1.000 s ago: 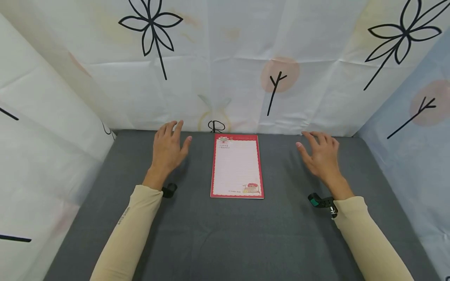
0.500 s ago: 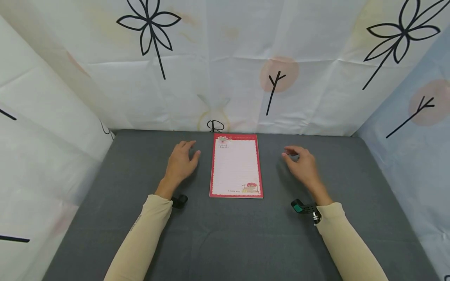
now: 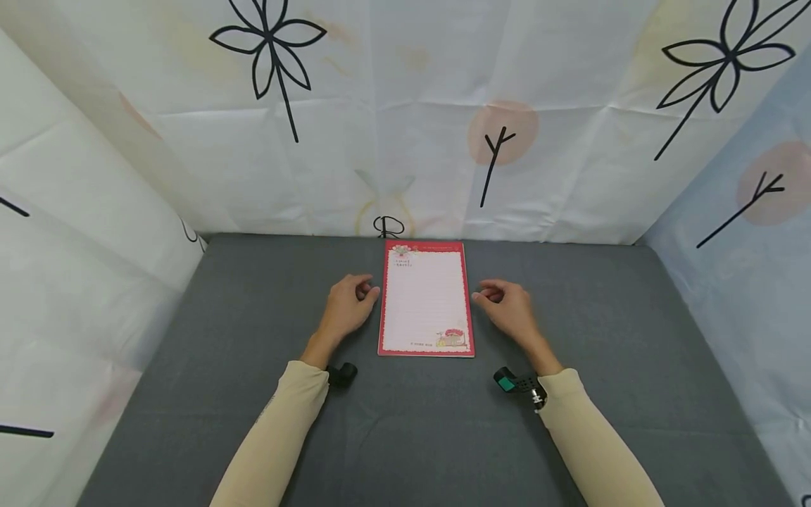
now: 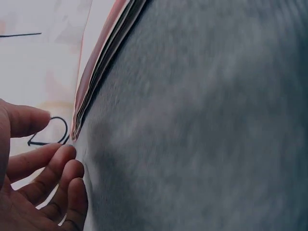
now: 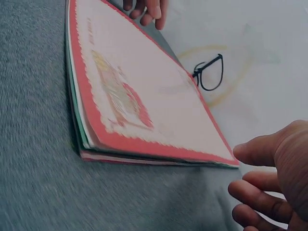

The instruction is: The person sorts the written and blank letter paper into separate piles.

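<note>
A red-bordered notepad (image 3: pixel 426 303) lies flat on the grey cloth, its lined white page facing up and a small cartoon print in the lower right corner. My left hand (image 3: pixel 348 306) is beside its left edge, thumb tip close to the border and fingers loosely bent. On the opposite side my right hand (image 3: pixel 509 310) has its thumb tip right at the right edge. In the left wrist view the thumb and fingers of the left hand (image 4: pixel 43 178) stand apart with nothing between them. The right wrist view shows several stacked layers along the side of the notepad (image 5: pixel 159 96).
Grey cloth (image 3: pixel 405 436) covers the table. A white curtain with black plant drawings (image 3: pixel 405 141) hangs behind the far edge, and further fabric hangs at the left and right. Both forearms wear beige sleeves, with a dark device (image 3: pixel 516 382) strapped at the right wrist.
Both hands have come inward and slightly toward the body, from well apart to either side of the notepad. Their fingers have bent more. The notepad has stayed in place.
</note>
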`<state>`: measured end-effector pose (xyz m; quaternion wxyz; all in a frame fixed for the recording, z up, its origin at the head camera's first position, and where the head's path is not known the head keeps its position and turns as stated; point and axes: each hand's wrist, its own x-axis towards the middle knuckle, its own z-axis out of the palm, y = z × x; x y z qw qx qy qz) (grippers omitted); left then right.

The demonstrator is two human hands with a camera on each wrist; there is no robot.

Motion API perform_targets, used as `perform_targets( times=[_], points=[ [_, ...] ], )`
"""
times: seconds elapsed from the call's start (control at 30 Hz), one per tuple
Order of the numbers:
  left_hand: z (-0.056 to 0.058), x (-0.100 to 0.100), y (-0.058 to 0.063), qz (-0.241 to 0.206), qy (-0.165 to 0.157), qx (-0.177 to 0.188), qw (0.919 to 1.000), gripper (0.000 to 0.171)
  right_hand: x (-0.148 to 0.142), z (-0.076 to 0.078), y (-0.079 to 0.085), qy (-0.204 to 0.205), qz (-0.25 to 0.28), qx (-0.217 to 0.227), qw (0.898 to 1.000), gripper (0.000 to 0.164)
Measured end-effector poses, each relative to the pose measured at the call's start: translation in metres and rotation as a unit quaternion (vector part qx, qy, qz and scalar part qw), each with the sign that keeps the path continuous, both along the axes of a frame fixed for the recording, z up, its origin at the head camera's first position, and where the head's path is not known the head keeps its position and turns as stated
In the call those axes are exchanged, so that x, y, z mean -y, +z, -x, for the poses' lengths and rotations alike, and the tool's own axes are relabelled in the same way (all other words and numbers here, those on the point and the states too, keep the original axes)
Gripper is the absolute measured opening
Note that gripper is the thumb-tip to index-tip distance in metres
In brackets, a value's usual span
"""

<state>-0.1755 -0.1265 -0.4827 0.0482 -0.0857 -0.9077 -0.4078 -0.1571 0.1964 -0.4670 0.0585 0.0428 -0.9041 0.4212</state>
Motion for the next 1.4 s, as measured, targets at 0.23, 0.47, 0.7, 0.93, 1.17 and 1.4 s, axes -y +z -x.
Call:
perform_targets(
  times=[0.23,0.47,0.7,0.93,1.17,1.4],
  points=[
    [-0.003,-0.011,-0.001,0.026,-0.004,0.032,0.9991,0.040,0.015,0.001,-0.007,-0.016,-0.040,0.041,0.998,0.046],
    [-0.005,-0.018,-0.001,0.038,-0.007,0.020,0.9991,0.037,0.024,0.004,-0.008,-0.019,-0.057,0.045,0.997,0.046],
    [-0.008,-0.022,0.001,0.047,-0.001,0.002,0.9989,0.035,0.027,0.004,-0.009,-0.014,-0.052,0.039,0.998,0.041],
    [-0.011,-0.028,0.006,0.116,0.007,-0.005,0.9933,0.037,0.030,0.001,-0.006,-0.002,-0.061,0.027,0.998,0.041],
    [-0.011,-0.031,0.007,0.124,0.018,-0.011,0.9921,0.036,0.033,0.000,-0.004,0.000,-0.082,0.010,0.997,0.042],
    [-0.011,-0.031,0.005,0.034,0.035,-0.014,0.9987,0.029,0.033,0.001,-0.005,-0.020,-0.053,-0.008,0.998,0.037]
  ],
)
